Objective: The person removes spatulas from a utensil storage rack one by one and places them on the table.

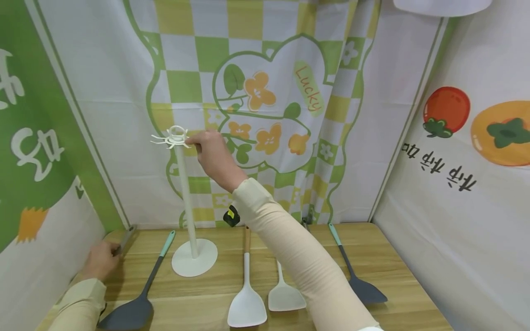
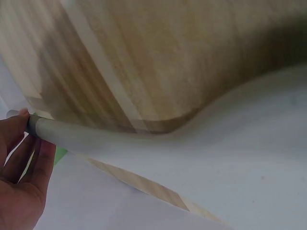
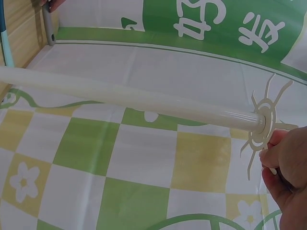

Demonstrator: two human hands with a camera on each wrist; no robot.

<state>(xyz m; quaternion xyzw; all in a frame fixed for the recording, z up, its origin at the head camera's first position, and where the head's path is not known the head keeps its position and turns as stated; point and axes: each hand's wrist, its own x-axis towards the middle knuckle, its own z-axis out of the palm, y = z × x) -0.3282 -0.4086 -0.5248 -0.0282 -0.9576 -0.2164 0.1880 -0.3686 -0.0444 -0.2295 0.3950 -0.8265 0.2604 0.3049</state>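
At the far left of the table, my left hand (image 1: pixel 99 260) grips a spatula by its grey handle (image 1: pixel 126 240). The left wrist view shows the fingertips round the grey collar, with the spatula's pale shaft and broad blade (image 2: pixel 144 153) filling the right side. My right hand (image 1: pixel 215 154) pinches one hook of the cream hook ring (image 1: pixel 169 139) on top of an upright utensil stand. Below the ring, the stand's pole (image 1: pixel 185 197) rises from a round base (image 1: pixel 194 269) on the table. In the right wrist view, thumb and finger meet at the ring's (image 3: pixel 263 124) edge; no utensil hangs there.
A dark turner with a mint handle (image 1: pixel 132 312) lies left of the base. Right of it lie a white turner (image 1: pixel 247 308), a cream turner (image 1: pixel 285 299) and another dark turner (image 1: pixel 366 290). A black-and-yellow object (image 1: pixel 231 215) sits at the back, before a checked curtain (image 1: pixel 281 55).
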